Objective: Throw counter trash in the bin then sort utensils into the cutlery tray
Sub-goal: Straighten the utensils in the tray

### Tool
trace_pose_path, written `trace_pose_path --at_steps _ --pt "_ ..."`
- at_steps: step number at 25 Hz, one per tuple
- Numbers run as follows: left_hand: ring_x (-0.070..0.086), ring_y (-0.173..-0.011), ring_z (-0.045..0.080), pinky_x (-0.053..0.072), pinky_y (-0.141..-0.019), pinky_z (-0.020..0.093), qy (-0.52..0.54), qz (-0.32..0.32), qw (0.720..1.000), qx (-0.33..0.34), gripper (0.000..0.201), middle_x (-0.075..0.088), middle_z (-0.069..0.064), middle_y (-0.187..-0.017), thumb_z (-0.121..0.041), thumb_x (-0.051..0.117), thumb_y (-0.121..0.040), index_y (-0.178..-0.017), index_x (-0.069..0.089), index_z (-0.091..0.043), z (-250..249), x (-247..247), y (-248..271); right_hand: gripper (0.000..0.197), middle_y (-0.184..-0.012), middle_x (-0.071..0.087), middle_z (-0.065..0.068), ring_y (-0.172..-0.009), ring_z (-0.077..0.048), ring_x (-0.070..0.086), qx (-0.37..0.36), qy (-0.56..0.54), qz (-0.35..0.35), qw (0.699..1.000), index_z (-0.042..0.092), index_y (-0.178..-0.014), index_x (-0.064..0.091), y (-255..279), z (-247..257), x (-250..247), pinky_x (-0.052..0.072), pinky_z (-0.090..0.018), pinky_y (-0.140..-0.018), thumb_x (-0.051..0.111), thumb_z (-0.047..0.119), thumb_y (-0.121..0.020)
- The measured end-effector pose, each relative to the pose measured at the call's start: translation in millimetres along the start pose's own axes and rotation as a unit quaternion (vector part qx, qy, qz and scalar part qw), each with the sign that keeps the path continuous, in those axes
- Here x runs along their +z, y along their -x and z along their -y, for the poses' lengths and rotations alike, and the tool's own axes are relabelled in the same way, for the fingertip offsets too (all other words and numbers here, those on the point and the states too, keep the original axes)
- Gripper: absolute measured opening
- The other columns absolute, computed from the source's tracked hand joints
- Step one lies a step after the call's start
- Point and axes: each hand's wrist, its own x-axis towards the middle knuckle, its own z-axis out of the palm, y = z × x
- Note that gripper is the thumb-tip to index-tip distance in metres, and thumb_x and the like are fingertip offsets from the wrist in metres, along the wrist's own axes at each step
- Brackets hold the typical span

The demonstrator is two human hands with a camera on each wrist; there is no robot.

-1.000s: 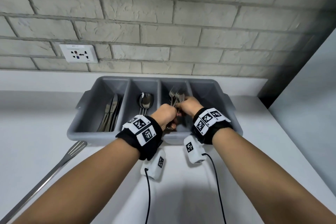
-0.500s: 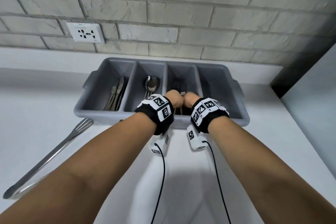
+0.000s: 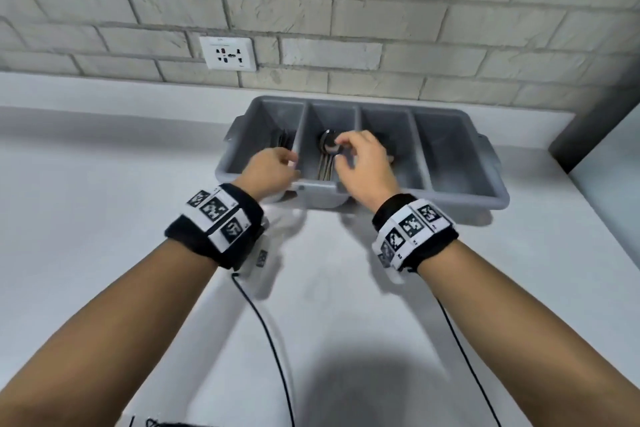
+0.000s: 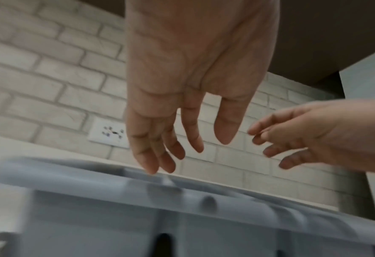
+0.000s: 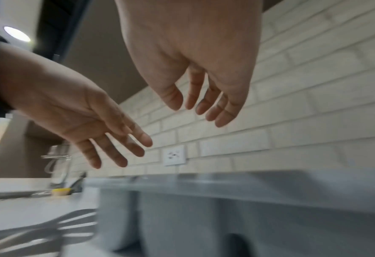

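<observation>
Two hands hover over the gray cutlery tray (image 3: 491,199), and both hold nothing; the left hand (image 3: 268,172) sits at about nine o'clock from the right hand (image 3: 363,166), just above the tray's near rim; its fingers (image 4: 153,153) hang loose and a little apart; the right hand's fingers (image 5: 221,111) also hang relaxed and apart, over the spoons (image 3: 327,156) in the second slot from the left; dark knives (image 3: 284,140) lie in the far left slot, so each kind has its own slot; a slotted metal utensil (image 5: 56,226) lies on the white counter (image 3: 104,201) at nine o'clock from the tray; I think it goes in next.
</observation>
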Motion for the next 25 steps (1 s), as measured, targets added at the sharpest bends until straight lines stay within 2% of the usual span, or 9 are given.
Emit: trace_pose_path --at_steps 2,5,7,9,12,16,18,21,25 --pt "0.056 -0.117 0.028 0.044 -0.096 0.028 -0.077 -0.018 0.997 -0.021 0.046 0.06 0.014 -0.129 -0.015 0.061 -0.084 -0.129 0.055 -0.009 35 -26 21 0.025 -0.11 0.058 -0.009 -0.09 -0.016 0.052 -0.054 0.003 0.085 0.995 0.007 -0.107 0.063 23 29 33 0.041 -0.012 -0.085 0.052 0.005 -0.085" --pt "0.052 -0.122 0.032 0.043 -0.101 0.036 -0.163 0.023 0.98 -0.107 0.077 0.054 0.017 -0.133 -0.039 0.071 -0.074 -0.139 0.04 -0.011 94 -48 41 0.035 -0.13 0.051 -0.007 -0.112 -0.023 0.052 -0.071 0.068 0.262 0.96 0.014 -0.121 0.057 44 52 92 0.043 -0.036 -0.1 0.049 0.007 -0.087" --pt "0.055 -0.116 0.032 0.046 -0.093 0.036 -0.229 0.08 0.957 -0.157 0.087 0.055 0.014 -0.125 -0.051 0.074 -0.063 -0.132 0.04 -0.011 126 -54 50 0.046 -0.145 0.04 -0.005 -0.131 -0.025 0.038 -0.098 0.173 0.332 0.922 0.018 -0.132 0.048 50 58 122 0.035 -0.042 -0.109 0.05 0.006 -0.088" --pt "0.059 -0.099 0.028 0.046 -0.078 0.032 -0.275 0.121 0.939 -0.169 0.074 0.057 0.006 -0.111 -0.054 0.074 -0.057 -0.112 0.048 -0.012 149 -53 60 0.05 -0.147 0.037 -0.006 -0.136 -0.027 0.031 -0.102 0.27 0.352 0.89 0.02 -0.134 0.045 53 59 137 0.032 -0.046 -0.111 0.051 0.005 -0.087" --pt "0.056 -0.08 0.023 0.046 -0.067 0.031 -0.289 0.087 0.942 -0.149 0.057 0.056 -0.001 -0.092 -0.04 0.072 -0.062 -0.107 0.048 -0.016 175 -50 75 0.036 -0.128 0.05 -0.011 -0.125 -0.031 0.041 -0.048 0.312 0.34 0.886 0.016 -0.121 0.056 59 61 144 0.034 -0.043 -0.103 0.041 0.005 -0.091" --pt "0.057 -0.081 0.02 0.047 -0.066 0.028 -0.23 0.064 0.966 -0.097 0.047 0.058 -0.004 -0.09 -0.025 0.069 -0.064 -0.108 0.055 -0.017 185 -52 88 0.028 -0.116 0.055 -0.015 -0.111 -0.032 0.05 0.013 0.261 0.317 0.912 0.008 -0.105 0.063 75 57 132 0.042 -0.035 -0.087 0.043 0.002 -0.087" --pt "0.06 -0.089 0.02 0.049 -0.071 0.029 -0.173 0.068 0.98 -0.075 0.047 0.063 -0.002 -0.099 -0.024 0.072 -0.063 -0.107 0.059 -0.021 181 -56 95 0.026 -0.112 0.057 -0.016 -0.105 -0.032 0.053 0.027 0.235 0.308 0.921 0.006 -0.099 0.064 85 53 119 0.042 -0.033 -0.083 0.045 0.0 -0.084" --pt "0.057 -0.115 0.019 0.044 -0.09 0.031 -0.152 0.059 0.986 -0.016 0.061 0.06 -0.008 -0.122 -0.036 0.073 -0.07 -0.127 0.054 -0.032 166 -60 107 0.023 -0.106 0.06 -0.017 -0.103 -0.031 0.054 0.04 0.186 0.258 0.947 0.002 -0.097 0.066 102 47 91 0.042 -0.034 -0.085 0.048 -0.004 -0.083" --pt "0.05 -0.126 0.016 0.041 -0.098 0.032 -0.151 0.052 0.983 0.092 0.069 0.052 -0.011 -0.138 -0.046 0.068 -0.075 -0.138 0.042 -0.034 125 -49 112 0.028 -0.116 0.06 -0.012 -0.111 -0.026 0.054 0.076 0.091 0.078 0.99 0.006 -0.111 0.062 128 32 42 0.039 -0.027 -0.096 0.052 0.001 -0.086"
